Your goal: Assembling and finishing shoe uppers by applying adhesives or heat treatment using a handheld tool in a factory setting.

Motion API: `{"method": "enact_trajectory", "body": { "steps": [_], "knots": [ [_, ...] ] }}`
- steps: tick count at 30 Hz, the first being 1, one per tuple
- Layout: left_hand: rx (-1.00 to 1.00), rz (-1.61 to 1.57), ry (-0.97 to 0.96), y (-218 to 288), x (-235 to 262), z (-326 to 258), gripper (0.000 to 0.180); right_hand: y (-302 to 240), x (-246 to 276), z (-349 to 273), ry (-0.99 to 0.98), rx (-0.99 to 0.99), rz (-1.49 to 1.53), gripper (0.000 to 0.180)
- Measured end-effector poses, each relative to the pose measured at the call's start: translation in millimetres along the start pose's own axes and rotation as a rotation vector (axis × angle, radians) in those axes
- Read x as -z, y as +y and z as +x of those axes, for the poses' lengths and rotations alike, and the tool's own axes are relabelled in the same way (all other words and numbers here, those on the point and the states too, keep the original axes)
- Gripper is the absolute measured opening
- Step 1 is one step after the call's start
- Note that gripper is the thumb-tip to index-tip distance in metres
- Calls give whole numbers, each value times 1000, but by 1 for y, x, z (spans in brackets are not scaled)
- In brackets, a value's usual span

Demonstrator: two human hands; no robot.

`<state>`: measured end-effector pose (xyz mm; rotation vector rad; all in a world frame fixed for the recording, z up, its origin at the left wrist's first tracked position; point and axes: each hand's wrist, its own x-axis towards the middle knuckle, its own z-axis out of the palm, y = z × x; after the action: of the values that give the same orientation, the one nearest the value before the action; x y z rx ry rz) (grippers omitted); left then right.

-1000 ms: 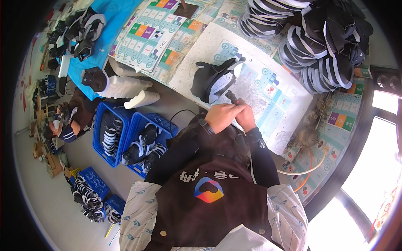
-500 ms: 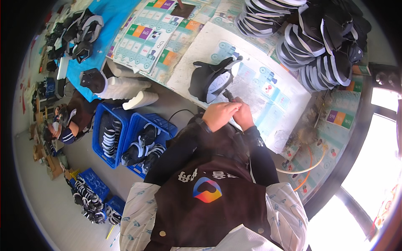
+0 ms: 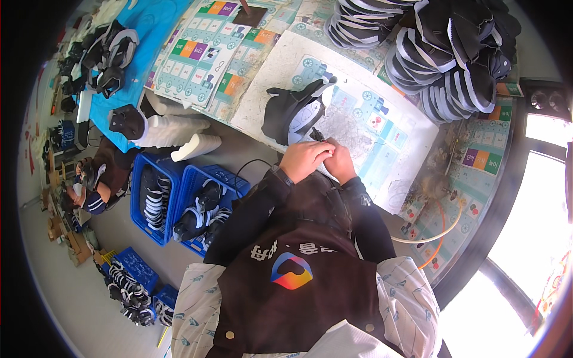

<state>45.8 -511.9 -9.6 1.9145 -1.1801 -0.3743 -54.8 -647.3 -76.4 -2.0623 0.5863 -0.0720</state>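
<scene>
My left hand (image 3: 303,162) and my right hand (image 3: 341,165) meet at the near edge of the white work board (image 3: 394,179). Fingers of both are curled and pressed together at the tips. Just beyond them sticks out a small dark piece (image 3: 317,135), whose kind I cannot make out; the fingers hide whatever lies between them. A black shoe upper (image 3: 279,111) with a pale lining rests on the board beyond my left hand, its near end close to the dark piece.
Stacked black uppers with grey edges (image 3: 456,95) fill the far right. Blue baskets (image 3: 170,235) with shoe parts stand on the left, below white shoe forms (image 3: 173,131). Another person (image 3: 95,194) sits farther left. An orange hose (image 3: 439,238) hangs at the right table edge.
The view has shifted slightly, so the board and stacks appear a little farther left. My hands stay together in much the same pose, and the upper stays on the board.
</scene>
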Motion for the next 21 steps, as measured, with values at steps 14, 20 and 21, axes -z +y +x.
{"method": "enact_trajectory", "body": {
  "steps": [14, 20, 21],
  "knots": [
    [-4, 56, 28, 3, 3, -10, 29, -13, 0, 3, -21, 3, -3, 21],
    [-17, 104, -6, 3, 0, -12, 26, -10, 1, -1, -2, -13, -25, 24],
    [-17, 104, -6, 4, 0, -12, 26, -10, 1, -1, -2, -13, -26, 24]
  ]
}}
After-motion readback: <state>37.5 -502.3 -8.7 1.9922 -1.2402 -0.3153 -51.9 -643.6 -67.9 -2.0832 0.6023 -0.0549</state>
